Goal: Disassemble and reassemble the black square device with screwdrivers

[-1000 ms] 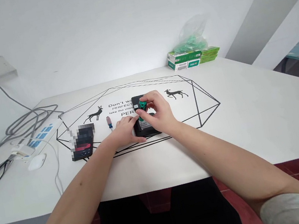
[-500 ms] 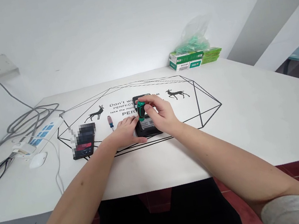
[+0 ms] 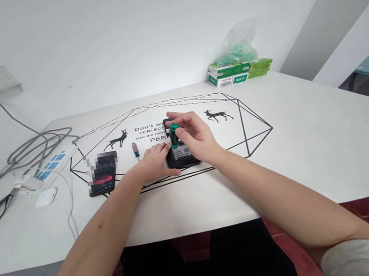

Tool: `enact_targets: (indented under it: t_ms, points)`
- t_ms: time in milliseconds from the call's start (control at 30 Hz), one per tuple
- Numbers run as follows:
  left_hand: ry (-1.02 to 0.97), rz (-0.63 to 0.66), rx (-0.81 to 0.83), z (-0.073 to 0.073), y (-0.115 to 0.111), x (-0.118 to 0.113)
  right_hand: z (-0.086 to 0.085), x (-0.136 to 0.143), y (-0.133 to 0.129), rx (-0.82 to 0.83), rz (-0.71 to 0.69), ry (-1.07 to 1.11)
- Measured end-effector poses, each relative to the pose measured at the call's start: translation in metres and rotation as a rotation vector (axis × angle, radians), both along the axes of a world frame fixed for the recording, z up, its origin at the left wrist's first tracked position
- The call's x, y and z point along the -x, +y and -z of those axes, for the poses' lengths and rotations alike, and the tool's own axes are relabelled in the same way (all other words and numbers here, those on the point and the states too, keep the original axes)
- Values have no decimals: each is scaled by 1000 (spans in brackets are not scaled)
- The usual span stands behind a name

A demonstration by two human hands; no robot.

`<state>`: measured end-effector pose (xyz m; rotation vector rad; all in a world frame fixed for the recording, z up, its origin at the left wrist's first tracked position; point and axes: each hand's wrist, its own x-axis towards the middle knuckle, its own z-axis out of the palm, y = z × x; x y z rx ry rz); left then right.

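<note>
A green and black screwdriver (image 3: 174, 136) stands nearly upright over a black device (image 3: 183, 161) with a pale label, which lies on the white table. My right hand (image 3: 197, 138) holds the screwdriver's handle between thumb and fingers, with the index finger raised. The screwdriver's tip is hidden. My left hand (image 3: 156, 163) rests at the device's left edge, its fingers stretched out and the thumb along the near side. Left of that hand lies a small screwdriver (image 3: 136, 150) with a translucent reddish handle.
A phone (image 3: 104, 173) lies left of my left hand. Farther left are a power strip (image 3: 54, 164), coiled grey cables (image 3: 30, 145) and a white case (image 3: 46, 197). Green and white boxes (image 3: 229, 74) with a plastic bag (image 3: 240, 47) stand at the back right.
My right hand's fingers have shifted on the green handle, and the index finger has lifted away from its top. The left hand keeps its place on the device.
</note>
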<state>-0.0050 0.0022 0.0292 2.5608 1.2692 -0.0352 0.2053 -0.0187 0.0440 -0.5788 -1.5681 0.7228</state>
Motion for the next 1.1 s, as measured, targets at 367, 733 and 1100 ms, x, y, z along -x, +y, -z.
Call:
enact_targets:
  t_ms: [367,733,1100]
  points:
    - [-3,3,24,-4,-2,-1,3,2,4,44,-89,64]
    - [-23,9,26,-1,-1,0,3,0,10,-53,90,-36]
    - [-5,6,21,-2,-1,-1,2,1,6,55,-83,12]
